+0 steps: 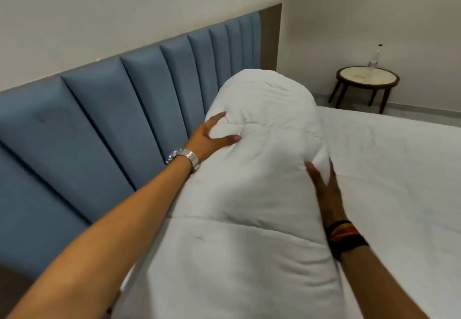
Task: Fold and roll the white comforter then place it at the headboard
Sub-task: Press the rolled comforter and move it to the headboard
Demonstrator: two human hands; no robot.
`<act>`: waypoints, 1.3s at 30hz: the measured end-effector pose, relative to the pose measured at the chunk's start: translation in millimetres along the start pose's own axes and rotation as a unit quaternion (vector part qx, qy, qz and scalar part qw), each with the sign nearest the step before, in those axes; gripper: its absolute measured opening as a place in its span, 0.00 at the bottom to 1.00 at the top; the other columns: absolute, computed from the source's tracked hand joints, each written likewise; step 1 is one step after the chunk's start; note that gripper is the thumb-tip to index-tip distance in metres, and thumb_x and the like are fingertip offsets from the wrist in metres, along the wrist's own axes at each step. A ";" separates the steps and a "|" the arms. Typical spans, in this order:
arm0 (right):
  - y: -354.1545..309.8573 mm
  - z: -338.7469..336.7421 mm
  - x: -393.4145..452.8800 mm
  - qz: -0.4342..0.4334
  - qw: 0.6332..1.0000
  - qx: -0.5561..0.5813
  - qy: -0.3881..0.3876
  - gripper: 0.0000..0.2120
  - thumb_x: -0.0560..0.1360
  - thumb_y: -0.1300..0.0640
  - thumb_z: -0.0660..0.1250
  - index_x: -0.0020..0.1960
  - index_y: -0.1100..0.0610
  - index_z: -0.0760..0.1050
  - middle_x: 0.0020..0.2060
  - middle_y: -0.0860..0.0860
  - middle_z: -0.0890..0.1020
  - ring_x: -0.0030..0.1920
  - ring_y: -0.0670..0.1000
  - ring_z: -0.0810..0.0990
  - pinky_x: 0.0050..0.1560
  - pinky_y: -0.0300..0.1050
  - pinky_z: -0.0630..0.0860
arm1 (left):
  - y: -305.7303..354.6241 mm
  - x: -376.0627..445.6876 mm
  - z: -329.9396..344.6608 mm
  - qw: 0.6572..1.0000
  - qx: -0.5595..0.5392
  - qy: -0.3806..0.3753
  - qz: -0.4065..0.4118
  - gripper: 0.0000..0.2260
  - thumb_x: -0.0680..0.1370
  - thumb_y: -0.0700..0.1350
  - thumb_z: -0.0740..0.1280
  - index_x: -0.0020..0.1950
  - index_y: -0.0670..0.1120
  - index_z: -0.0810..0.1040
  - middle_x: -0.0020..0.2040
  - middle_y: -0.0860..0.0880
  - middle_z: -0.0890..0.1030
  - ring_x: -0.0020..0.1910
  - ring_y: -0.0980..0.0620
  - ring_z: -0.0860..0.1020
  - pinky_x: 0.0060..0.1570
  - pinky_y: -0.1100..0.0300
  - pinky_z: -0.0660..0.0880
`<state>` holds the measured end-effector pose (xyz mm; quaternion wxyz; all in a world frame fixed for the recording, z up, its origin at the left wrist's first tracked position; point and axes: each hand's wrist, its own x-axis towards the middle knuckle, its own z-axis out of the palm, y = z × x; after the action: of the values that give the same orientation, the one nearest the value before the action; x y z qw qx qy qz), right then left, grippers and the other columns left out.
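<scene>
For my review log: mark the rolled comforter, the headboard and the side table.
rolled comforter (262, 169): head view, middle of the roll.
headboard (99, 119): head view, a blue padded panel.
side table (349, 87): head view, dark rim.

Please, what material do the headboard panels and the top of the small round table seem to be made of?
Headboard panels: blue padded upholstery with a matte, slightly velvety look, probably fabric or faux suede; each panel bulges softly between seams. Round table: pale, smooth, faintly glossy top, possibly stone or laminate, in a dark rim on dark legs, likely wood.

Round side table (368, 77) with bottle (374, 58)
</scene>
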<state>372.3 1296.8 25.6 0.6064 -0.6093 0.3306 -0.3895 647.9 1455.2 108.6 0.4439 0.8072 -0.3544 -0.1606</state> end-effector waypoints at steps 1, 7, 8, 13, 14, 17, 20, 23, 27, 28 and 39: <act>15.3 32.5 3.3 0.017 1.000 0.010 0.004 0.40 0.72 0.35 0.73 0.80 0.40 0.62 0.75 0.43 0.72 0.73 0.46 0.71 0.76 0.45 0.64 | -21.8 19.8 -18.9 0.999 0.032 -0.011 -0.004 0.44 0.64 0.74 0.75 0.77 0.69 0.63 0.81 0.53 0.65 0.79 0.49 0.65 0.76 0.50 0.65; 182.8 192.4 -4.9 0.255 0.954 -0.128 -0.097 0.59 0.58 0.20 0.71 0.82 0.40 0.55 0.79 0.51 0.66 0.75 0.59 0.69 0.74 0.59 0.68 | -242.7 55.3 -15.7 0.919 0.338 -0.168 -0.118 0.34 0.75 0.78 0.48 0.80 0.73 0.44 0.84 0.58 0.39 0.83 0.37 0.43 0.78 0.35 0.46; 201.6 215.1 -10.2 0.274 0.938 -0.183 -0.108 0.59 0.61 0.21 0.70 0.83 0.42 0.51 0.81 0.54 0.60 0.78 0.61 0.64 0.75 0.60 0.65 | -284.4 36.1 0.7 0.902 0.372 -0.183 -0.120 0.32 0.78 0.75 0.44 0.80 0.71 0.41 0.84 0.58 0.37 0.83 0.36 0.41 0.77 0.32 0.44; 247.1 282.4 -4.8 0.035 0.862 -0.487 -0.141 0.32 0.82 0.32 0.48 0.81 0.35 0.37 0.82 0.51 0.32 0.81 0.61 0.33 0.77 0.70 0.46 | -366.7 -33.0 65.7 0.917 0.399 -0.004 -0.011 0.28 0.85 0.64 0.43 0.84 0.59 0.48 0.85 0.52 0.46 0.84 0.40 0.45 0.79 0.36 0.43; 256.1 282.6 -1.4 0.038 0.847 -0.505 -0.160 0.31 0.82 0.32 0.45 0.81 0.34 0.35 0.81 0.49 0.31 0.80 0.61 0.30 0.76 0.73 0.44 | -367.2 -30.1 68.0 0.917 0.400 0.009 0.003 0.27 0.85 0.62 0.46 0.85 0.58 0.50 0.85 0.51 0.48 0.84 0.40 0.47 0.79 0.36 0.44; 262.1 269.8 -1.0 0.049 0.825 -0.527 -0.198 0.31 0.82 0.31 0.43 0.80 0.33 0.34 0.81 0.47 0.30 0.80 0.60 0.29 0.75 0.75 0.43 | -358.3 -28.3 67.1 0.914 0.405 0.008 -0.006 0.28 0.85 0.62 0.45 0.85 0.57 0.52 0.85 0.49 0.51 0.83 0.38 0.48 0.79 0.36 0.44; 229.2 238.3 -1.9 0.025 0.824 -0.523 -0.216 0.32 0.81 0.31 0.44 0.81 0.35 0.36 0.82 0.48 0.32 0.81 0.57 0.32 0.76 0.74 0.42 | -330.3 -37.2 72.5 0.926 0.374 -0.024 -0.039 0.29 0.84 0.62 0.42 0.85 0.57 0.50 0.85 0.50 0.49 0.83 0.39 0.45 0.79 0.37 0.41; 200.3 165.1 -7.7 0.032 0.845 -0.510 -0.160 0.33 0.82 0.31 0.48 0.82 0.35 0.40 0.83 0.48 0.36 0.82 0.54 0.36 0.76 0.70 0.41 | -286.7 -47.0 103.7 0.939 0.341 -0.049 -0.007 0.28 0.84 0.60 0.46 0.84 0.56 0.54 0.85 0.49 0.50 0.84 0.40 0.48 0.79 0.38 0.43; 180.5 4.9 -19.0 0.119 0.865 -0.486 0.018 0.32 0.82 0.34 0.55 0.82 0.37 0.49 0.84 0.51 0.45 0.83 0.53 0.43 0.77 0.67 0.44 | -222.9 -64.4 197.4 0.942 0.285 -0.162 0.068 0.29 0.83 0.63 0.47 0.84 0.56 0.58 0.84 0.47 0.57 0.83 0.41 0.56 0.79 0.42 0.53; 179.5 -39.0 -26.2 0.154 0.856 -0.489 0.065 0.32 0.81 0.33 0.55 0.82 0.37 0.51 0.84 0.52 0.47 0.83 0.54 0.45 0.77 0.68 0.45 | -210.9 -70.4 225.2 0.944 0.260 -0.198 0.052 0.29 0.83 0.64 0.47 0.84 0.58 0.56 0.84 0.47 0.58 0.82 0.43 0.57 0.79 0.44 0.55; 209.8 -273.0 -69.3 0.343 0.906 -0.190 0.160 0.45 0.71 0.30 0.70 0.80 0.31 0.48 0.80 0.48 0.64 0.76 0.58 0.67 0.75 0.57 0.65 | -106.4 -107.7 390.0 0.940 -0.055 -0.197 -0.275 0.43 0.70 0.75 0.68 0.81 0.69 0.55 0.77 0.50 0.71 0.74 0.44 0.72 0.69 0.55 0.71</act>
<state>114.7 1216.3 -199.1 0.5140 -0.4916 0.6795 -0.1801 394.7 1334.8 -201.9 0.3476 0.7997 -0.1897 -0.4512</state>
